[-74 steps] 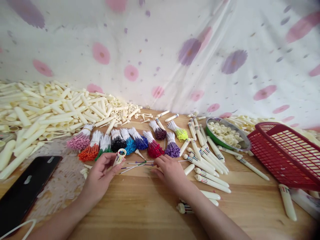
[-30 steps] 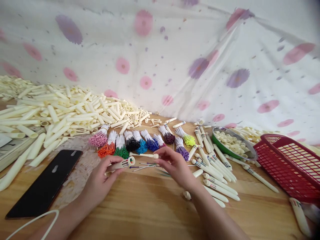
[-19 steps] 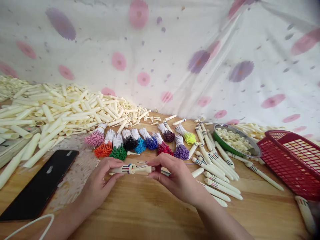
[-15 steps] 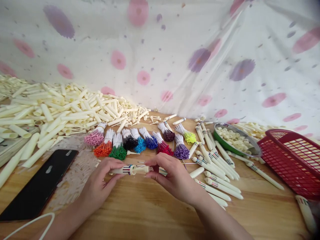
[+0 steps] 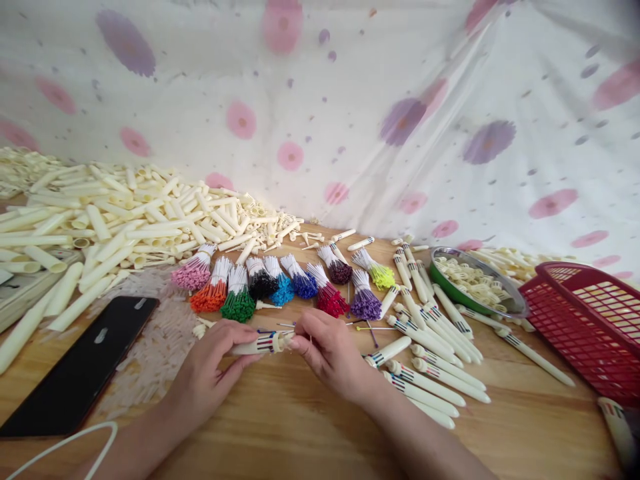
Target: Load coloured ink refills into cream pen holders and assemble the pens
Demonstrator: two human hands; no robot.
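My left hand [image 5: 220, 363] is closed round the cream barrel of a multicolour pen [image 5: 257, 345], held level just above the table. Coloured sliders show in slots near the barrel's right end. At that end, my right hand [image 5: 325, 350] pinches a small cream end piece [image 5: 285, 341] between thumb and fingers. The piece meets the barrel's mouth; how deep it sits is hard to see. Behind the hands stand bundles of thin refills with coloured tips, among them green [image 5: 238, 300], red [image 5: 330, 293] and purple [image 5: 366, 297]. A few loose refills [image 5: 373, 328] lie beyond my right hand.
Cream pen tubes [image 5: 125, 213] are heaped at the back left. A black phone [image 5: 80, 367] lies at left, beside small clear pieces [image 5: 150, 347]. Assembled pens [image 5: 425, 387] spread on the right, near a green-sided metal bowl [image 5: 520, 310] of cream parts and a red basket [image 5: 575, 333].
My right hand has moved left, bringing the cream end piece against the barrel's mouth, where a gap showed before. The left hand keeps its grip on the barrel.
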